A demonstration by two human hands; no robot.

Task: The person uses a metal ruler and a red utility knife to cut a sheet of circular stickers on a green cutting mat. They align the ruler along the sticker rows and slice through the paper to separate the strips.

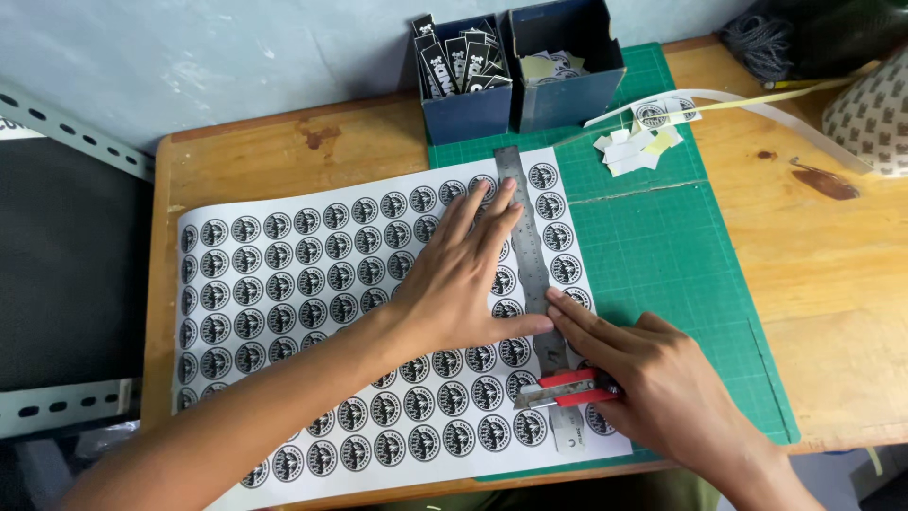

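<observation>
Left hand [463, 284] spread flat, pinning ruler [534, 284] to sheet [312, 312] so it can't slip; right hand [653, 378] clamped on cutter [567, 388], blade riding ruler edge

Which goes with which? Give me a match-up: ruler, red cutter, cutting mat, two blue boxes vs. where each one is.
Things:
1. metal ruler
2. red cutter
3. green cutting mat
4. two blue boxes

Places:
A. at the far edge of the wooden table, holding cut pieces
B. under the sticker sheet
C. pressed flat on the sheet by the left hand
D. in the right hand, against the ruler's near end

Pairs: 1-C, 2-D, 3-B, 4-A
</observation>
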